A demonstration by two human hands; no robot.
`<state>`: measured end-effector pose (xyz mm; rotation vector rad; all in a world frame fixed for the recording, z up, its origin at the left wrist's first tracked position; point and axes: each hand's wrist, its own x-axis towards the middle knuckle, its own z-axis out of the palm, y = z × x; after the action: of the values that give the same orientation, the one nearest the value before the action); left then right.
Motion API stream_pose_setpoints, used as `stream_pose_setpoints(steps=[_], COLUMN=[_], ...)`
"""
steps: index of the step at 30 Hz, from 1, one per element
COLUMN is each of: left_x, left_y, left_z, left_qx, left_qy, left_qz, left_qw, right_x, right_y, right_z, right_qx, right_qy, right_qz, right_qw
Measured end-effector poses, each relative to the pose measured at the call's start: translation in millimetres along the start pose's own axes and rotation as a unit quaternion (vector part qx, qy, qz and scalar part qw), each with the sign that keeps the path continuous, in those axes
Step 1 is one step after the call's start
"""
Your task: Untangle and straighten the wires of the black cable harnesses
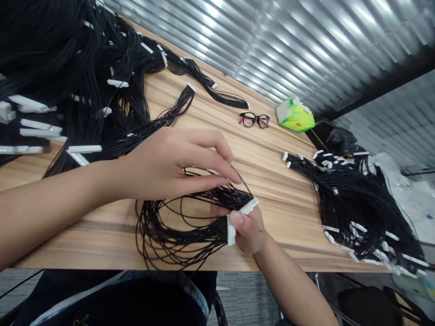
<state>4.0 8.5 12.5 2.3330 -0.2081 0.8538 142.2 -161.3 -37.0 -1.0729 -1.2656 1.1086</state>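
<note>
A looped black wire harness (176, 231) with two white connectors (249, 206) lies near the front edge of the wooden table (265, 167). My right hand (249, 231) pinches the harness just behind the two connectors, thumb on top. My left hand (176, 163) reaches over the loop, its fingertips closed on a few thin black wires by the upper connector.
A large heap of black harnesses with white connectors (68, 81) covers the table's left side. A smaller pile (360, 208) lies at the right. Black-framed glasses (254, 120) and a green tissue pack (295, 117) sit at the far edge. Corrugated metal wall behind.
</note>
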Motion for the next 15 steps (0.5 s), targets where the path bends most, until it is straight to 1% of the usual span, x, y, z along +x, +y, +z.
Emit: stream_pose_setpoints(steps=[3,4,6,8,10,12,15], left_x=[1.5,1.9,2.2,1.4,-0.5,-2.8,-4.4], left_y=[2.5,3.6,5.5,6.3,5.6,3.8,1.0], left_z=[-2.7,-3.5,-4.1,-2.8,0.0,3.0,4.6], left_qx=[0.075,0.091,0.114,0.137,0.153,0.166,0.192], left_qy=[0.08,0.097,0.106,0.077,0.041,0.015,0.005], left_qz=[-0.005,0.002,0.028,0.048,0.03,0.019,0.054], left_qw=[0.994,0.991,0.987,0.986,0.987,0.986,0.98], right_x=[3.2,5.0,8.9,12.0,13.3,12.7,9.0], right_y=[-4.0,-6.1,-10.3,-13.5,-14.5,-13.2,-7.4], right_z=[-2.3,-2.9,-3.3,-3.0,-2.3,-1.8,-2.6], right_qx=[-0.02,-0.015,-0.001,0.004,-0.005,-0.013,-0.013], right_qy=[0.095,0.132,0.199,0.242,0.257,0.243,0.218], right_qz=[-0.025,-0.037,-0.057,-0.071,-0.076,-0.08,-0.092], right_qw=[0.995,0.99,0.978,0.968,0.963,0.967,0.971])
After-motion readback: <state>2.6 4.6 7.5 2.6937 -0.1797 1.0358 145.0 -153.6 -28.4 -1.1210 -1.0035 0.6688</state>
